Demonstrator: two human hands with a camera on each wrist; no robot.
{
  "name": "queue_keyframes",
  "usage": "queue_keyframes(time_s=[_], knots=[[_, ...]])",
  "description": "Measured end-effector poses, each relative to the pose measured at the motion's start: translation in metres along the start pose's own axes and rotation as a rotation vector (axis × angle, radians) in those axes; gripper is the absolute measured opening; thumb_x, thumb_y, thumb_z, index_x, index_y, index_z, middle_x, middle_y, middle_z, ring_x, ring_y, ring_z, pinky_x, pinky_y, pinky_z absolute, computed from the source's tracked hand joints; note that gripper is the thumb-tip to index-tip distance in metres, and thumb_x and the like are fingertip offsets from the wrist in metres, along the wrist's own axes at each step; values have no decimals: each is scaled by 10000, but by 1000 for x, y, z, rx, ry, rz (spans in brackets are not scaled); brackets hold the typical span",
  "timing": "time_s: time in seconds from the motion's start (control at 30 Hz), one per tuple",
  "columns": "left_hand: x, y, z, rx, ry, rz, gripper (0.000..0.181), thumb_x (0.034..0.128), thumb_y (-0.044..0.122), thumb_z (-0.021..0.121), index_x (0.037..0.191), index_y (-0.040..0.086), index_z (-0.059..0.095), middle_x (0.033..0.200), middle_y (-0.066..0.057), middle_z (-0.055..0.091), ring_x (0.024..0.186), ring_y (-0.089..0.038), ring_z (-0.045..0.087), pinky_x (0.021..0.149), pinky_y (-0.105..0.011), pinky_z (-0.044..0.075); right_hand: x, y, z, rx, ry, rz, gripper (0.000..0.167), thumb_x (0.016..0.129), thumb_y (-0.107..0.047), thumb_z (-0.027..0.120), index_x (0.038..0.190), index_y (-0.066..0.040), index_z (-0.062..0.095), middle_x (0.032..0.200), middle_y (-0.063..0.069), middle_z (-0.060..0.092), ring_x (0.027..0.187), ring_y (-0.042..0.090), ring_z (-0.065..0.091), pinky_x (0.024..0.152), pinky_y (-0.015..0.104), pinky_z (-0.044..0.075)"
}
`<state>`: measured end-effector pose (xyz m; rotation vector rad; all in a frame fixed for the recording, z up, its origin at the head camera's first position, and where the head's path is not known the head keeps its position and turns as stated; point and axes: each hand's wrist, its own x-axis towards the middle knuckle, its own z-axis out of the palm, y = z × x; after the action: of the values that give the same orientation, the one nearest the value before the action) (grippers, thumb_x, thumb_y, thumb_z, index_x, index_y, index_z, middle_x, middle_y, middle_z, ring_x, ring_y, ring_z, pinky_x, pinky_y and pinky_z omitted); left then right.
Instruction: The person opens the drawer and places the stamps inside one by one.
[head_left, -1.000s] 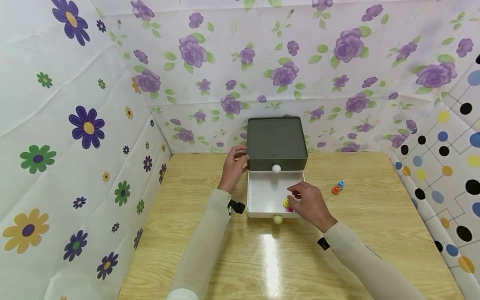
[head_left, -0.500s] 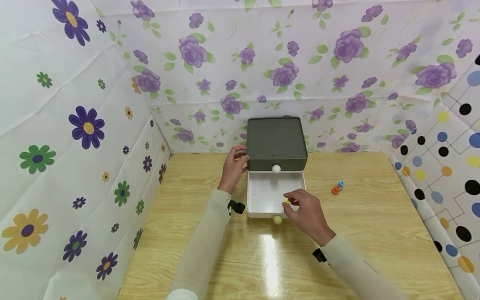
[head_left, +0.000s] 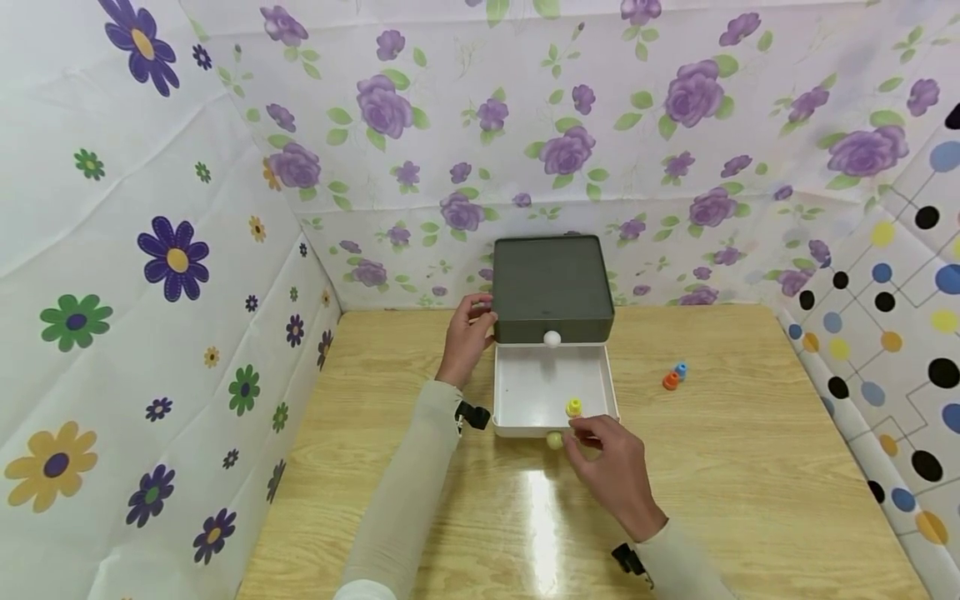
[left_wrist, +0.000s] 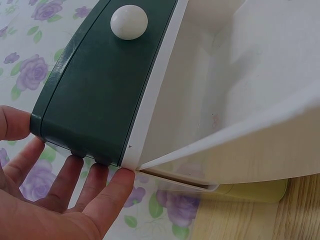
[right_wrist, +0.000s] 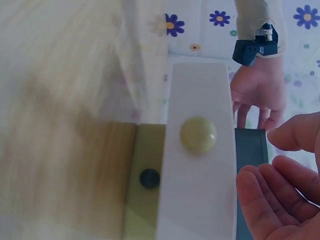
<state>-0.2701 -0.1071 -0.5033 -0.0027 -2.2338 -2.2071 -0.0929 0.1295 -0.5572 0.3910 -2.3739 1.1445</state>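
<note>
**Fingers (right_wrist: 256, 202) loosely bent above the front edge of the pulled-out drawer (head_left: 528, 387)**

The work in hand seems to be light handling in and about this white drawer. To do it well, brace the dark green cabinet (head_left: 552, 279) from the left so that it cannot slide, bring the fingertips over the rim without knocking it, and meet the yellow piece (head_left: 573, 407) gently, as it looks small enough to tip.

That piece is inside the drawer, right of the middle and near the front wall. An orange piece (head_left: 671, 381) and a blue piece (head_left: 681, 370) sit side by side on the tabletop (head_left: 750, 467), right of the cabinet.

The right hand (head_left: 617, 468) has thumb and fingers moderately apart, nothing visible between them, near the pale yellow knob (head_left: 555, 440); whether they touch the rim, I cannot tell. The left hand (head_left: 465, 340) has its fingers spread and fairly straight, tips touching the cabinet's side, thumb at its upper edge.
</note>
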Motion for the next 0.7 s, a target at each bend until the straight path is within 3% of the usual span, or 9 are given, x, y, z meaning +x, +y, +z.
queue_keyframes(time_s=[0.2, 0.5, 0.7], knots=[[0, 0, 0, -15, 3, 6, 295, 1057, 235, 597, 1348, 260, 633, 1333, -87, 595, 1172, -291, 637, 1020, -612, 539, -15, 1, 6, 28, 35, 59, 220, 816, -22, 886, 1016, -23, 794, 970, 69, 766, 805, 218, 776, 704, 361, 651], [0, -2, 0, -4, -5, -2, 308, 1069, 239, 595, 1375, 243, 625, 1335, -71, 601, 1165, -272, 646, 989, -555, 574, -28, 4, 20, 38, 93, 103, 215, 797, -34, 903, 987, -62, 806, 991, 30, 778, 824, 169, 777, 714, 318, 646], [0, -1, 1, -7, -1, 1, 304, 1068, 235, 591, 1370, 247, 626, 1343, -72, 593, 1177, -290, 645, 1008, -577, 566, -34, 9, 33, 80, 125, 116, 238, 786, 2, 903, 997, -53, 807, 981, 75, 766, 817, 234, 779, 717, 364, 651]])
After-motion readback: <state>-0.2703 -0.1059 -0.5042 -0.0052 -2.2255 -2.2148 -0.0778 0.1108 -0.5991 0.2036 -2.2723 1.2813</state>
